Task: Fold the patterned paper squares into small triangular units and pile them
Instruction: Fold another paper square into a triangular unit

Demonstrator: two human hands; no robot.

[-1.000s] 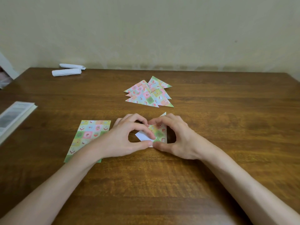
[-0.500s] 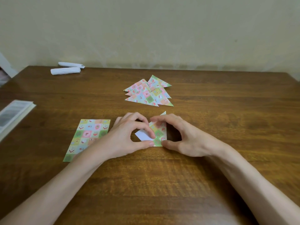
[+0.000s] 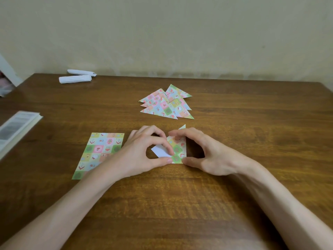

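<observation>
Clock bearings taken from the half-folded paper, twelve o'clock toward the wall

1. Book (image 3: 17, 128): pale, blurred, lying flat at the counter's left edge, about nine o'clock, well apart from the work
2. White paper rolls (image 3: 74, 79): two, lying side by side near the far left corner, about ten o'clock; the rear one is slimmer
3. Flat patterned sheet (image 3: 98, 153): unfolded rectangle of pastel checks, flat on the counter (image 3: 261, 127) at nine o'clock, just beside the left wrist, its near right corner hidden under the forearm
4. Left hand (image 3: 142, 155): fingers curled; forefinger tip pressing down on the paper's slanted fold, thumb tip at its near edge, narrow gap between them
5. Half-folded paper (image 3: 178, 150): on the counter at mid-width, between the two hands; patterned face up on the right, a white flap of the reverse showing at the left, a small point sticking out at twelve o'clock
6. Pile of triangular units (image 3: 165, 104): several finished patterned triangles overlapping loosely, at twelve o'clock, near but not touching the work
7. Right hand (image 3: 209, 156): fingers arched; forefinger on the paper's upper part, thumb tip at its near right corner, pinching it
</observation>
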